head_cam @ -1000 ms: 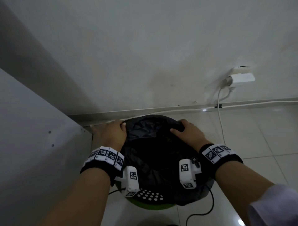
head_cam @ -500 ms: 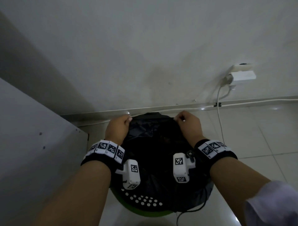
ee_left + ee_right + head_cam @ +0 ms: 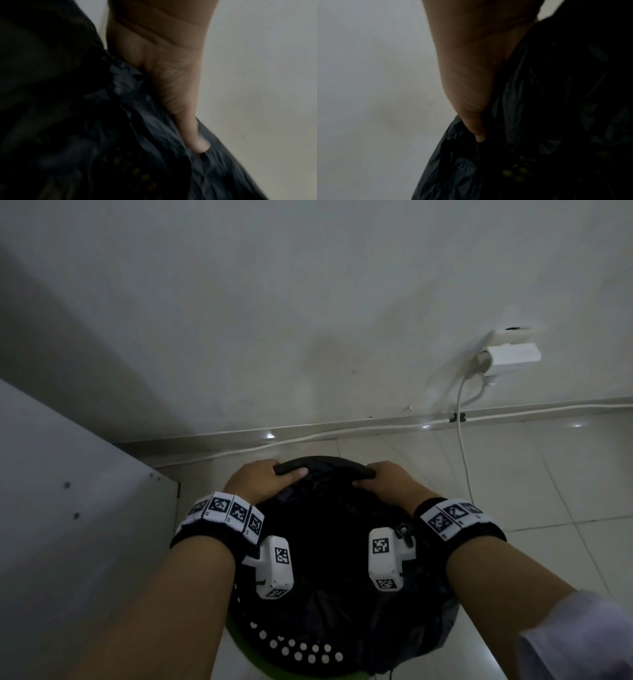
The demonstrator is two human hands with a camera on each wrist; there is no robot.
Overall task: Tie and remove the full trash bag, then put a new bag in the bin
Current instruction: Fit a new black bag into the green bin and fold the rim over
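Note:
A green bin [image 3: 298, 652] with round holes stands on the floor below me, lined with a black trash bag [image 3: 329, 542]. My left hand [image 3: 263, 479] grips the bag's far rim on the left, thumb inside and fingers over the edge. My right hand [image 3: 383, 479] grips the same rim on the right in the same way. In the left wrist view a finger [image 3: 192, 135] presses into crinkled black bag plastic [image 3: 154, 128]. In the right wrist view a fingertip [image 3: 478, 134] digs into the bag [image 3: 530, 108]. The bag's contents are too dark to see.
A grey cabinet side [image 3: 68, 525] stands close on the left. The white wall [image 3: 308, 320] is just behind the bin, with a skirting and a white cable [image 3: 342, 431] along it. A wall socket with a plug [image 3: 507, 354] sits at right. Tiled floor [image 3: 531, 491] lies to the right.
Both hands slid along the bag's far rim towards each other and now curl over it. The camera view has dropped slightly closer over the bin.

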